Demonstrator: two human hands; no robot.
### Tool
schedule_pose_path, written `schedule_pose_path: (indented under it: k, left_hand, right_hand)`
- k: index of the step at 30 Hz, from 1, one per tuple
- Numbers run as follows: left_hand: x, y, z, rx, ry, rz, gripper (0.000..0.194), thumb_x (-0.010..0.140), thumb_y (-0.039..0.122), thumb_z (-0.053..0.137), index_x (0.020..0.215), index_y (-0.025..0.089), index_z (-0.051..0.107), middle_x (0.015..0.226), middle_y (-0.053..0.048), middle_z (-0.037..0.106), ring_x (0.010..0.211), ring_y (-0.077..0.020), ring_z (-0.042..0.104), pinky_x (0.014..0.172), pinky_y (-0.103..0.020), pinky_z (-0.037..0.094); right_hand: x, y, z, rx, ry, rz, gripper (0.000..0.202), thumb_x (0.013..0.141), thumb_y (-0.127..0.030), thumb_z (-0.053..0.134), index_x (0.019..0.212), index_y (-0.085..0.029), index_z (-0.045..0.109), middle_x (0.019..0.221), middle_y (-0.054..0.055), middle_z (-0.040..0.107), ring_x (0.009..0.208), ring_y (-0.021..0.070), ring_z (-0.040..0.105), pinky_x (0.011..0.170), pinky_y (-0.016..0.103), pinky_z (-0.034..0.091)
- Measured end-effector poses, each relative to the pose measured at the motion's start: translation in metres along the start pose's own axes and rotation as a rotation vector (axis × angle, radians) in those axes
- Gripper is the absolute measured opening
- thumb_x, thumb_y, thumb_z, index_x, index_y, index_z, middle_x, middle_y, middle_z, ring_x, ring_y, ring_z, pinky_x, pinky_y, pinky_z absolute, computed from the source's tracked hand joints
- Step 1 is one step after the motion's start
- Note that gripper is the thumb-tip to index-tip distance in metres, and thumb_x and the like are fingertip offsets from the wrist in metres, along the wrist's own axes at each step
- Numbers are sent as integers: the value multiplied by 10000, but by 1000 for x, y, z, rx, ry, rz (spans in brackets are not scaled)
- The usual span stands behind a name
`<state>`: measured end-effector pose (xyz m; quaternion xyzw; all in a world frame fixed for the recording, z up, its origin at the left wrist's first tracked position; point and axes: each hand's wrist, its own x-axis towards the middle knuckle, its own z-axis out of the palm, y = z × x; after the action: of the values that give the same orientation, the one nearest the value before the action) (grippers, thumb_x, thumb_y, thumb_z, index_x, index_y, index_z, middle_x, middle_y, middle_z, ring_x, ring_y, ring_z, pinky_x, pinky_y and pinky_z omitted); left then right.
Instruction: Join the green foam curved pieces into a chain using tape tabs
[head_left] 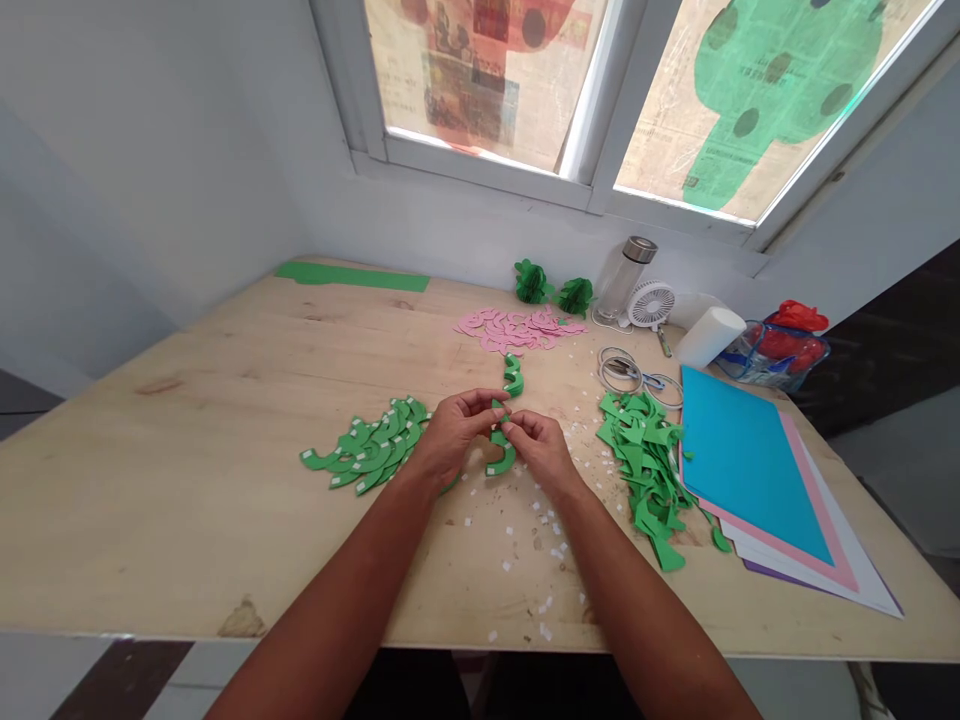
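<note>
Between the fingertips of both my hands is a green curved paper cutout [501, 462], its lower hook showing under the fingers with a small white square on its end. My left hand [459, 428] pinches it from the left, and my right hand [538, 445] pinches it from the right. Just beyond my fingers lies a small stack of wavy green cutouts [514, 375]. Left of my left hand spreads a pile of green curved cutouts [375, 445] dotted with white squares. Tiny white paper bits [546, 522] are scattered below and around my right hand.
Green scraps [645, 460] and scissors [637, 375] lie to the right, beside stacked coloured sheets [757, 460]. Behind are pink cutouts [517, 328], green paper ornaments [532, 282], a bottle [624, 280], a small fan [651, 303], a white roll [711, 337] and a green strip [352, 275].
</note>
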<state>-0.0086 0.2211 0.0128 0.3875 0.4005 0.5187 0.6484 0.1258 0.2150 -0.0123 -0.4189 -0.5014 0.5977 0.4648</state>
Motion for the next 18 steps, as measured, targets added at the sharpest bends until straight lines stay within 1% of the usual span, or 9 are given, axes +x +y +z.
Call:
schedule_pose_path:
  k: [3, 5, 7, 12, 15, 18]
  left_hand:
    - [1, 0, -2, -60, -38, -55, 286, 577, 170, 772, 855, 142, 711, 677, -22, 650, 580, -115, 558, 544, -224, 411]
    - [1, 1, -6, -131, -102, -109, 288, 582, 141, 763, 864, 148, 708, 759, -41, 671, 627, -127, 589, 581, -238, 436]
    - [1, 1, -9, -196, -163, -160, 310, 584, 109, 748, 887, 159, 705, 808, -43, 676, 649, -129, 604, 606, -247, 450]
    - [1, 1, -14, -285, -233, -220, 381, 607, 61, 683, 971, 171, 687, 878, -57, 679, 719, -143, 622, 652, -254, 456]
    - [1, 2, -13, -348, -262, -225, 434, 608, 47, 639, 1024, 168, 664, 914, -69, 677, 780, -160, 620, 697, -264, 459]
    - [0, 5, -11, -394, -263, -213, 473, 598, 67, 627, 1063, 152, 643, 929, -89, 679, 838, -190, 619, 726, -280, 461]
  right_hand:
    - [1, 2, -2, -45, 24, -14, 291, 668, -457, 662, 677, -168, 642, 580, -11, 601, 505, 105, 467, 487, 224, 336]
    - [1, 1, -3, -86, 26, -18, 278, 677, -440, 656, 651, -165, 633, 515, -35, 538, 447, 80, 386, 444, 214, 268]
    - [0, 1, -3, -126, 4, -28, 261, 698, -418, 642, 651, -162, 642, 500, -43, 506, 434, 70, 346, 437, 215, 233]
    - [-1, 1, -3, -165, -60, -79, 247, 737, -390, 611, 765, -164, 706, 628, -5, 607, 522, 98, 447, 498, 224, 314]
    - [-1, 1, -2, -181, -57, -88, 240, 739, -374, 612, 768, -160, 716, 647, 5, 623, 552, 110, 479, 516, 226, 338]
    - [-1, 1, -1, -155, -52, -66, 227, 715, -375, 633, 740, -164, 715, 668, 14, 647, 575, 123, 515, 529, 230, 361]
